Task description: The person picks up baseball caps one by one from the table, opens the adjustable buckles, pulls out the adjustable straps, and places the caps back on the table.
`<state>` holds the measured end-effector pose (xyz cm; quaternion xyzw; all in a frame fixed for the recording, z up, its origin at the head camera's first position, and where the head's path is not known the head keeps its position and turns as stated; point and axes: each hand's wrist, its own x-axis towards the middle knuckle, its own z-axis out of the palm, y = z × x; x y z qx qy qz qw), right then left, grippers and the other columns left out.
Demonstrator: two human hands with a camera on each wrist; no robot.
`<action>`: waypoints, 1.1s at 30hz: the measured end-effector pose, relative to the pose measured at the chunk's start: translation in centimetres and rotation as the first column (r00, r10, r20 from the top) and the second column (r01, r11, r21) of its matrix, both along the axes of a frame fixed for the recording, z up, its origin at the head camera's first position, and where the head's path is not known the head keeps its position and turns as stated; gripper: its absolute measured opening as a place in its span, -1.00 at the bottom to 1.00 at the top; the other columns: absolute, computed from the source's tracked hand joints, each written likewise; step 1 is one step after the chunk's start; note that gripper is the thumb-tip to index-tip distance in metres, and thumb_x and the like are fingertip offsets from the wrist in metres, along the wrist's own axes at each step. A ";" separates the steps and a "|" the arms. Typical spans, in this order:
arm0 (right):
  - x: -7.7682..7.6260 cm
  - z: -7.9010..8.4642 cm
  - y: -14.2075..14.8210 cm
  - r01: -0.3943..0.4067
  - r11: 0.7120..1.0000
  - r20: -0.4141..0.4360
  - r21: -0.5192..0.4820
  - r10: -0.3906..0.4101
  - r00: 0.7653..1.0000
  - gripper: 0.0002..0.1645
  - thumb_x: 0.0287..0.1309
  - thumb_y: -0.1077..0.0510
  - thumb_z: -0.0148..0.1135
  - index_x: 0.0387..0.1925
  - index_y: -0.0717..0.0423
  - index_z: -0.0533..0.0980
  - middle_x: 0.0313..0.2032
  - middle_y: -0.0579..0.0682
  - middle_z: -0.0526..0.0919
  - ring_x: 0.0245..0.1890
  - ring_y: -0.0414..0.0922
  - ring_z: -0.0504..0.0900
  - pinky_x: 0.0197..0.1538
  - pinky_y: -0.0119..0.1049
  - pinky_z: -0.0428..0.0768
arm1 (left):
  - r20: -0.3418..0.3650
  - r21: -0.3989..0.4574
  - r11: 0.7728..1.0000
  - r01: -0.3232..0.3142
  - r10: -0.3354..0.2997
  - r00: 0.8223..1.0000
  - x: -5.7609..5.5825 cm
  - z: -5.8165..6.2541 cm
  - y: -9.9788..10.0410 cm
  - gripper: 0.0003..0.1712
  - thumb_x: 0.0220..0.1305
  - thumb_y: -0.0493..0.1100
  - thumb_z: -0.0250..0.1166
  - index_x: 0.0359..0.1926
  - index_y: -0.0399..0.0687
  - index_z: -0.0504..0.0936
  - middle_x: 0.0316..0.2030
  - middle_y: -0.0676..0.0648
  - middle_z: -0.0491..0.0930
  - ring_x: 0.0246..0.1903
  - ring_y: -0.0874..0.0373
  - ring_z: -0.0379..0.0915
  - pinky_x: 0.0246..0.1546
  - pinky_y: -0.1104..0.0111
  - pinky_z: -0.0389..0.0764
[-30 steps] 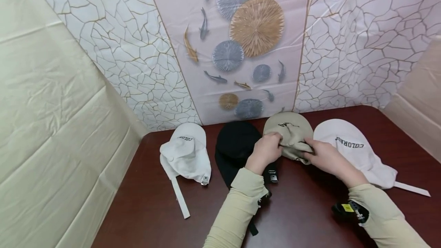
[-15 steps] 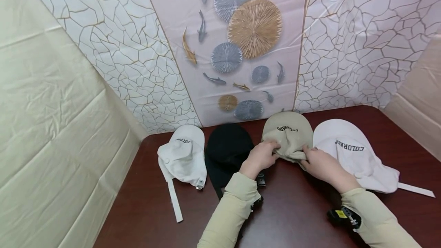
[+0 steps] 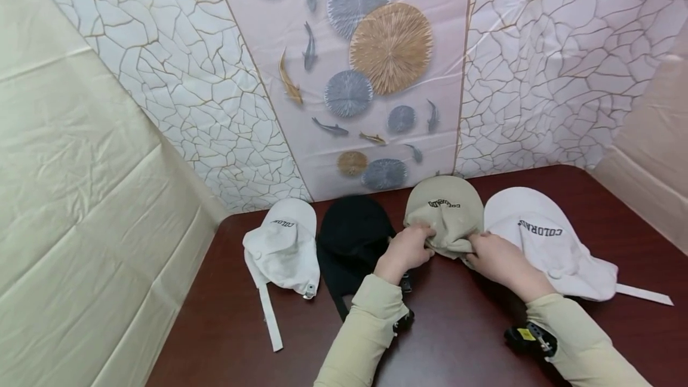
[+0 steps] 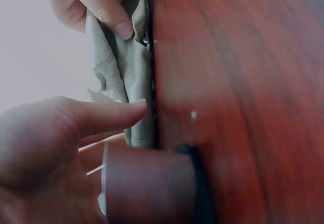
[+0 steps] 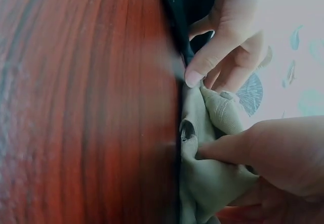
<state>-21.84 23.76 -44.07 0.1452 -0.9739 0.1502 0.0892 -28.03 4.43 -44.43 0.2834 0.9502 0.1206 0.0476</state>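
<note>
We look into a makeshift indoor booth, enclosed by creased cream sheeting [image 3: 107, 196] at left, more beige fabric [image 3: 653, 154] at right and a wrinkled backdrop [image 3: 371, 91] printed with fish behind a wood-grain table [image 3: 457, 333]. The surrounding building's kind, we cannot tell.

Beige cap [image 3: 461, 220], dark lettering, rumpled crown, brim toward the wall [image 3: 177, 76], lying on reddish-brown table [image 3: 446, 327]
</note>
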 end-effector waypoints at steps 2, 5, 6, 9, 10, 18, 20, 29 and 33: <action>0.0 0.2 0.1 -0.002 1.000 -0.008 -0.017 0.002 1.000 -0.86 0.07 0.28 0.34 -0.34 0.25 0.54 -0.47 0.11 0.63 -0.40 0.18 0.65 -0.35 0.13 0.55 | 0.013 -0.006 1.000 -0.005 0.005 1.000 0.2 0.1 0.1 -0.45 0.37 -0.07 0.33 0.36 0.16 0.51 0.41 0.13 0.35 0.32 0.18 0.35 0.23 0.17 0.45; 0.1 0.7 0.3 0.005 0.999 -0.014 -0.049 -0.006 1.000 -0.91 0.07 0.31 0.30 -0.35 0.20 0.54 -0.52 0.04 0.60 -0.49 0.10 0.62 -0.43 0.09 0.51 | 0.019 -0.019 1.000 -0.003 0.003 1.000 0.5 0.3 0.2 -0.43 0.38 -0.04 0.33 0.38 0.17 0.48 0.41 0.14 0.34 0.35 0.21 0.31 0.24 0.17 0.43; 0.2 0.9 0.4 0.007 0.998 -0.017 -0.057 -0.008 1.000 -0.91 0.08 0.32 0.29 -0.34 0.18 0.54 -0.54 0.03 0.58 -0.52 0.06 0.60 -0.46 0.08 0.50 | 0.013 -0.023 1.000 0.000 0.000 1.000 0.6 0.3 0.2 -0.42 0.38 -0.02 0.32 0.39 0.16 0.48 0.41 0.14 0.34 0.35 0.22 0.31 0.25 0.16 0.43; 0.3 1.8 0.6 0.024 0.996 -0.033 -0.081 -0.027 0.999 -0.88 0.11 0.32 0.26 -0.26 0.17 0.57 -0.56 0.01 0.56 -0.58 0.00 0.54 -0.53 0.04 0.45 | -0.024 -0.009 1.000 0.004 -0.004 1.000 1.0 0.8 0.1 -0.42 0.39 0.00 0.32 0.39 0.14 0.47 0.37 0.13 0.39 0.31 0.20 0.36 0.26 0.11 0.42; 0.4 2.1 0.6 0.028 0.996 -0.040 -0.090 -0.032 0.999 -0.87 0.13 0.31 0.24 -0.25 0.16 0.57 -0.56 -0.01 0.55 -0.58 -0.02 0.52 -0.53 0.04 0.45 | -0.046 -0.002 1.000 0.005 -0.005 0.999 1.1 1.1 0.0 -0.43 0.39 -0.01 0.32 0.38 0.14 0.48 0.35 0.12 0.42 0.29 0.19 0.40 0.26 0.08 0.43; 1.0 4.8 0.7 0.038 0.975 -0.174 -0.219 -0.077 0.982 -0.94 0.24 0.26 0.15 -0.30 0.11 0.55 -0.63 -0.10 0.43 -0.62 -0.09 0.38 -0.51 -0.11 0.38 | -0.228 0.116 0.992 0.052 -0.025 0.973 1.8 4.4 -1.1 -0.47 0.42 -0.23 0.21 0.38 0.08 0.47 0.32 0.02 0.45 0.31 0.15 0.36 -0.01 0.38 0.58; 1.4 5.5 0.4 0.037 0.959 -0.213 -0.282 -0.100 0.972 -0.87 0.24 0.28 0.13 -0.22 0.12 0.58 -0.63 -0.12 0.43 -0.62 -0.11 0.37 -0.49 -0.16 0.36 | -0.254 0.165 0.983 0.079 -0.035 0.967 2.0 5.3 -1.5 -0.44 0.42 -0.25 0.21 0.40 0.06 0.44 0.33 0.00 0.45 0.34 0.13 0.32 -0.01 0.38 0.58; 2.7 7.9 0.3 0.088 0.874 -0.246 -0.478 -0.230 0.942 -0.80 0.35 0.14 0.13 -0.15 0.03 0.66 -0.47 -0.01 0.61 -0.44 -0.07 0.43 -0.32 -0.37 0.29 | -0.311 0.273 0.942 0.195 -0.105 0.945 3.1 8.4 -2.7 -0.24 0.34 -0.09 0.38 0.49 0.07 0.30 0.29 0.00 0.46 0.30 0.12 0.35 0.16 0.31 0.50; 2.9 8.1 0.5 0.097 0.866 -0.238 -0.490 -0.239 0.941 -0.80 0.36 0.12 0.14 -0.15 0.03 0.67 -0.42 0.01 0.65 -0.41 -0.11 0.41 -0.29 -0.38 0.29 | -0.321 0.262 0.941 0.214 -0.124 0.939 3.5 8.7 -2.8 -0.15 0.29 -0.08 0.42 0.52 0.08 0.24 0.32 -0.01 0.43 0.32 0.12 0.33 0.14 0.32 0.51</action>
